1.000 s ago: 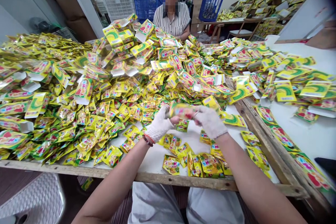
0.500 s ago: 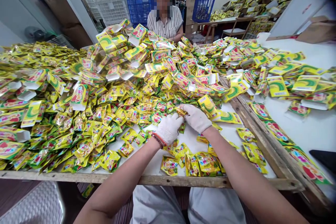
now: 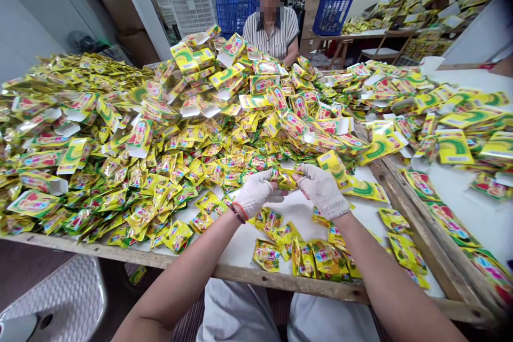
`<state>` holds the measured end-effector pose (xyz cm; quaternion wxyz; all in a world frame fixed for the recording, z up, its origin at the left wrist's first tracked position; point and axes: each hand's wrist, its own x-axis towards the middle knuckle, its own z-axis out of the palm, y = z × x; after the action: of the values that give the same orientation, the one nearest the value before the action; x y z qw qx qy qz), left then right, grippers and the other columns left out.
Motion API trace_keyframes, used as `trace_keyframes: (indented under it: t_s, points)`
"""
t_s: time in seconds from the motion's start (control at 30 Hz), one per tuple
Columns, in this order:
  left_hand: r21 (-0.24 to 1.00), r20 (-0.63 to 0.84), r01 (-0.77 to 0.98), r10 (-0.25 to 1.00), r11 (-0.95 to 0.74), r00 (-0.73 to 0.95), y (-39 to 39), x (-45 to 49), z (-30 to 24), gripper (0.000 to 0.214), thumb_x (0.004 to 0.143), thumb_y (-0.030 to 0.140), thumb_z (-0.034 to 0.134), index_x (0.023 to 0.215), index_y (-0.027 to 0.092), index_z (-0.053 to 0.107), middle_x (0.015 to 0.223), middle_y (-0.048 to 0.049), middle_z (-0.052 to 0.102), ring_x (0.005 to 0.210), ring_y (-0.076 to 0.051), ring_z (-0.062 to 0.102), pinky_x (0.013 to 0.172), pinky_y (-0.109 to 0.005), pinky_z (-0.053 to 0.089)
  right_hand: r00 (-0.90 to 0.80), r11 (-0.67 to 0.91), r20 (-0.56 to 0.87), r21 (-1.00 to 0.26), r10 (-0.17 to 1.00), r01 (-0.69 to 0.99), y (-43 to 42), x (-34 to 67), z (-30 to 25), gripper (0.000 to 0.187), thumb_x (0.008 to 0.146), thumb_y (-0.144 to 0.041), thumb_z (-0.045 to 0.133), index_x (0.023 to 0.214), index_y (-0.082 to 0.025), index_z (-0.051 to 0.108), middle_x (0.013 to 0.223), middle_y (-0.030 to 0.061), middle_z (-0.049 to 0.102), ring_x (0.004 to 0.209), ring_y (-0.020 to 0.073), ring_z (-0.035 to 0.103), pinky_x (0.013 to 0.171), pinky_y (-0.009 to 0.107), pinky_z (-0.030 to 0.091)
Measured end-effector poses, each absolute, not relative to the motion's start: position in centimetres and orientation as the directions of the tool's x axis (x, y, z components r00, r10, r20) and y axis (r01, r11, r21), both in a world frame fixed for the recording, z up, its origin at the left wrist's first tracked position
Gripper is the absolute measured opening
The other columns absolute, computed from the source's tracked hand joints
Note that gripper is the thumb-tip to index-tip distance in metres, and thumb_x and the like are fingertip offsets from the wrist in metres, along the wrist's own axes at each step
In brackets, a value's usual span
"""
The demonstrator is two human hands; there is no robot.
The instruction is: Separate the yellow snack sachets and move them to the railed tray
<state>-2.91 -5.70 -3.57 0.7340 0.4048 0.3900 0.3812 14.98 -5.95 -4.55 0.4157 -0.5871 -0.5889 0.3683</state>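
My left hand (image 3: 256, 192), in a white glove with a beaded bracelet at the wrist, grips the left end of small yellow sachets (image 3: 287, 178). The thumb and fingers of my right hand (image 3: 323, 191), also gloved, are closed on their right end. How many sachets lie between the hands I cannot tell. Below them, several loose sachets (image 3: 266, 255) lie on the white tabletop (image 3: 240, 246). A big heap of the same sachets (image 3: 160, 192) spreads to the left of my hands. Flat yellow cartons (image 3: 334, 167) lie just beyond my right hand.
Open-ended cartons (image 3: 140, 136) are piled over the heap. A wooden strip (image 3: 420, 224) divides the table on the right, with more cartons (image 3: 452, 147) past it. Across the table sits a person (image 3: 270, 29) in a striped shirt. Behind stand blue crates (image 3: 234, 8).
My hands have drawn slightly apart, with the sachets now visible between them. The whole view has shifted, so things appear further right.
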Motion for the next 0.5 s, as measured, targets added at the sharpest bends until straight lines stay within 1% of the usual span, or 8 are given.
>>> trace_keyframes:
  t_s: [0.07,0.1,0.13,0.2,0.3,0.37,0.43,0.5]
  points:
    - [0.865,-0.247,-0.295,0.856,0.406,0.455,-5.9,-2.7,-3.5,0.033,0.068,0.025,0.071,0.096,0.013,0.058,0.099,-0.0125,0.069,0.076,-0.020,0.071,0.065,-0.030,0.058,0.042,0.109,0.148,-0.869,0.988,0.482,-6.0,14.7,-4.7,0.022,0.079,-0.041,0.055,0.081,-0.019,0.059,0.064,0.0004,0.060,0.056,0.0143,0.053,0.053,0.025,0.041]
    - [0.861,-0.244,-0.306,0.857,0.407,0.454,-6.0,-2.6,-3.5,0.034,0.069,0.029,0.072,0.096,0.013,0.058,0.099,-0.0127,0.070,0.076,-0.020,0.071,0.065,-0.029,0.058,0.041,0.143,0.193,-0.839,0.980,0.525,-6.0,14.6,-4.8,0.021,0.079,-0.040,0.054,0.081,-0.019,0.059,0.072,0.0024,0.063,0.064,0.0157,0.055,0.059,0.026,0.043]
    - [0.865,-0.246,-0.304,0.865,0.399,0.437,-6.0,-2.5,-3.6,0.036,0.069,0.032,0.074,0.095,0.013,0.058,0.096,-0.0125,0.070,0.075,-0.020,0.070,0.064,-0.029,0.058,0.035,0.169,0.225,-0.816,0.974,0.553,-6.0,14.6,-4.7,0.020,0.080,-0.038,0.054,0.080,-0.019,0.059,0.077,0.0034,0.064,0.070,0.0167,0.057,0.063,0.027,0.044]
    - [0.882,-0.255,-0.277,0.880,0.382,0.400,-6.1,-2.2,-3.7,0.038,0.068,0.036,0.077,0.092,0.013,0.057,0.088,-0.0111,0.071,0.069,-0.018,0.069,0.060,-0.028,0.057,0.005,0.206,0.253,-0.797,0.968,0.567,-6.2,14.5,-4.6,0.018,0.081,-0.037,0.051,0.080,-0.020,0.058,0.079,0.0036,0.064,0.073,0.0170,0.056,0.068,0.028,0.045]
    - [0.866,-0.273,-0.291,0.872,0.407,0.407,-6.1,-1.9,-3.9,0.041,0.064,0.032,0.080,0.090,0.014,0.053,0.085,-0.0097,0.070,0.064,-0.018,0.069,0.057,-0.029,0.057,-0.019,0.211,0.238,-0.824,0.971,0.526,-6.3,14.3,-4.4,0.019,0.081,-0.038,0.051,0.078,-0.020,0.057,0.077,0.0030,0.062,0.072,0.0169,0.055,0.070,0.029,0.045]
    - [0.838,-0.272,-0.332,0.859,0.433,0.433,-6.1,-1.8,-3.9,0.042,0.064,0.029,0.080,0.091,0.014,0.052,0.090,-0.0105,0.070,0.065,-0.019,0.069,0.057,-0.030,0.058,0.049,0.169,0.215,-0.873,0.975,0.456,-6.4,14.1,-4.4,0.020,0.079,-0.040,0.054,0.080,-0.020,0.056,0.075,0.0024,0.061,0.070,0.0168,0.056,0.068,0.030,0.046]
    - [0.829,-0.263,-0.353,0.859,0.435,0.440,-6.2,-1.6,-3.8,0.043,0.065,0.028,0.080,0.094,0.014,0.051,0.093,-0.0107,0.070,0.066,-0.019,0.070,0.060,-0.030,0.058,0.117,0.127,0.178,-0.927,0.977,0.352,-6.5,13.8,-4.4,0.024,0.079,-0.040,0.054,0.091,-0.019,0.056,0.078,0.0021,0.062,0.069,0.0164,0.057,0.066,0.030,0.048]
    - [0.841,-0.261,-0.333,0.859,0.426,0.440,-6.3,-1.3,-3.9,0.044,0.066,0.030,0.079,0.097,0.015,0.052,0.092,-0.0094,0.070,0.066,-0.018,0.070,0.062,-0.030,0.058,0.085,0.122,0.154,-0.946,0.984,0.299,-6.5,13.4,-4.3,0.029,0.080,-0.039,0.052,0.100,-0.019,0.057,0.083,0.0030,0.065,0.072,0.0163,0.060,0.066,0.029,0.049]
